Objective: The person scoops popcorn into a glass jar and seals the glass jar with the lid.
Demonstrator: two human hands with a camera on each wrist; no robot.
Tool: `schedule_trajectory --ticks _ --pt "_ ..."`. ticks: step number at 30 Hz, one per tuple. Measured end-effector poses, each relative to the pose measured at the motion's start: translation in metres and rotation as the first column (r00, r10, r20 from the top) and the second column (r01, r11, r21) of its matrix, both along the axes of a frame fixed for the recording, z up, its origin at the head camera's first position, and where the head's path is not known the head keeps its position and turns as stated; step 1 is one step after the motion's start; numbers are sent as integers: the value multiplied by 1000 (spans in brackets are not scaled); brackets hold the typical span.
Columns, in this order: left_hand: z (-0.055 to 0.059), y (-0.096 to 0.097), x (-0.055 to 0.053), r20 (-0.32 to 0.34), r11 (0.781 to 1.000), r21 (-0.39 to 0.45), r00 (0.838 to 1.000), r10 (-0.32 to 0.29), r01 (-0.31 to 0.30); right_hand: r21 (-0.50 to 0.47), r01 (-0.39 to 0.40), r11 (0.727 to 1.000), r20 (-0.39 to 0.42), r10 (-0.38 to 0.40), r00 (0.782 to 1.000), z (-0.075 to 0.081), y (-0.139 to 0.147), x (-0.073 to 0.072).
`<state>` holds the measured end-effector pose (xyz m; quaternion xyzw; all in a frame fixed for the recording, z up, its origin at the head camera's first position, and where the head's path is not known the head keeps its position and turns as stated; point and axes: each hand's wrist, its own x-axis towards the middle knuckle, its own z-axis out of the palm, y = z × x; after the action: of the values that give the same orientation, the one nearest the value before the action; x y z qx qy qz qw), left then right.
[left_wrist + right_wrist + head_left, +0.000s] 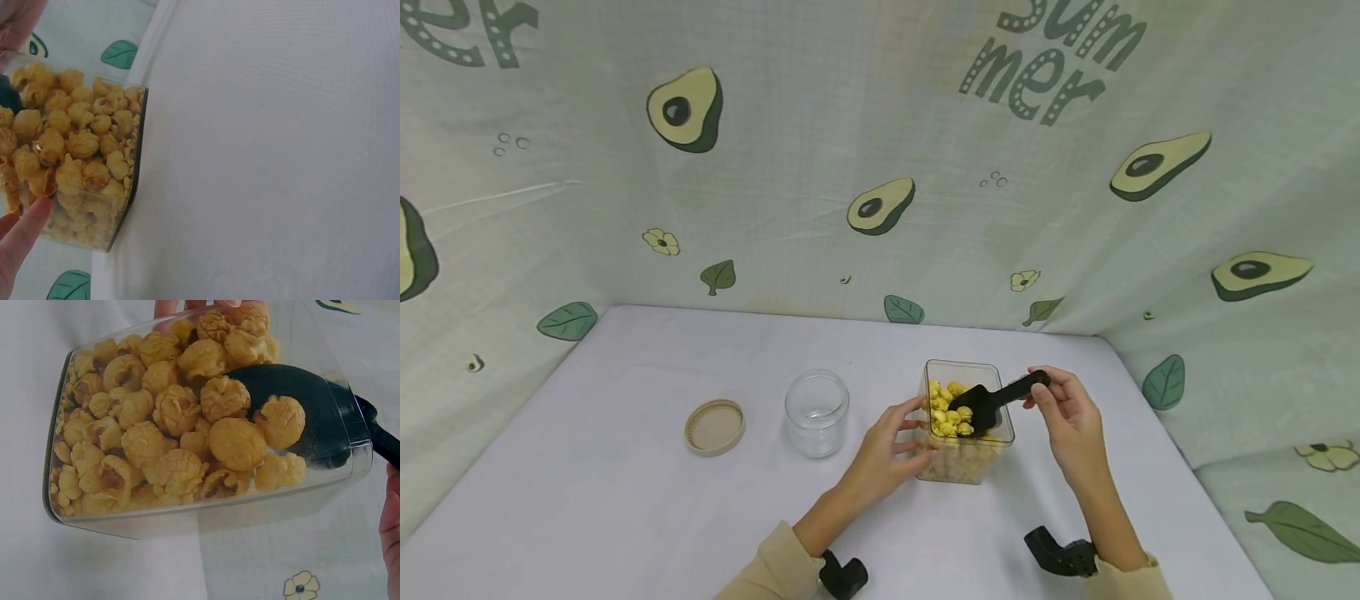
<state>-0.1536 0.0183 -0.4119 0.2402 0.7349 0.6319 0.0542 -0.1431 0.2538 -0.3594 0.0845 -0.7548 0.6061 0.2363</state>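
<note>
A clear square container (966,468) of yellow popcorn (945,415) stands upright on the table. My left hand (880,450) holds it by its left side, with the fingers spread against the wall. At the right, my right hand (1070,417) pinches the handle end of a black scoop (985,408). The scoop slants down through the open top, its blade among the popcorn. In the right wrist view, several popcorn pieces (237,444) lie at the dark scoop blade (322,422), seen through the container wall. The left wrist view shows a left fingertip (40,212) at the container's side.
An open clear round jar (817,414) stands left of the container. Farther left lies a round beige lid (715,427). The white table (625,467) is bordered at back and sides by an avocado-print cloth (805,133).
</note>
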Motion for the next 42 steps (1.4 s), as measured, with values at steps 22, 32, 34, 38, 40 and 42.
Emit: schedule_trajectory --ticks 22,32,34,38,40,42 --pt "-10 3 -3 -11 1000 -9 1000 -11 11 -82 113 990 46 -110 993 -10 5 17" --pt "22 -4 8 -4 1000 -2 1000 -21 21 -196 98 976 1 -99 995 -15 6 29" --pt "26 -5 10 -7 1000 -1 1000 -23 23 -171 61 983 -9 -64 998 -17 4 29" --pt "25 -5 9 -8 1000 2 1000 -23 23 -78 22 997 -14 -23 1000 -20 0 27" --pt "26 -5 9 -8 1000 -4 1000 -21 21 -14 18 1000 -10 -18 1000 -21 -2 26" --pt "26 -5 9 -8 1000 -8 1000 -19 19 49 19 999 -2 -19 1000 -21 -3 24"
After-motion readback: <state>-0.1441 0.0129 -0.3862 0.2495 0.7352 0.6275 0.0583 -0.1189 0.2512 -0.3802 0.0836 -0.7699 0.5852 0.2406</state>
